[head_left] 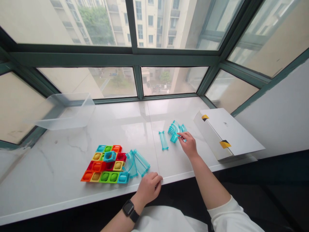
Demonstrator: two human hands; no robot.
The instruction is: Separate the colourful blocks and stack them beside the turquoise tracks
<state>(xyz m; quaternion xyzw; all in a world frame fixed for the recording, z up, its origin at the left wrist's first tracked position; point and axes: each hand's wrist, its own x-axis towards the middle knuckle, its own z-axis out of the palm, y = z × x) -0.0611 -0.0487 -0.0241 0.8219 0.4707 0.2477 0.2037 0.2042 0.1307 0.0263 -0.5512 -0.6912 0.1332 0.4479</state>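
Note:
My right hand (188, 145) reaches to a small pile of clear blue plastic track pieces (175, 128). Its thumb and fingers are pinched on one piece at the pile's near side; the fingers partly hide it. A straight blue track piece (163, 140) lies just left of the pile. My left hand (150, 187) rests at the sill's front edge, its fingers curled, with nothing visible in them. Close beyond it, more clear blue track pieces (141, 162), curved and straight, lie against a slanted grid of colourful square blocks (105, 175). A blue hollow block (109, 156) sits raised on that grid.
An empty-looking clear plastic bin (70, 124) stands at the back left by the window. On the right lies a white box (227, 129) with yellow-and-black tape tabs. The white marble sill (72, 193) ends in a front edge before my body; dark window frames border the back.

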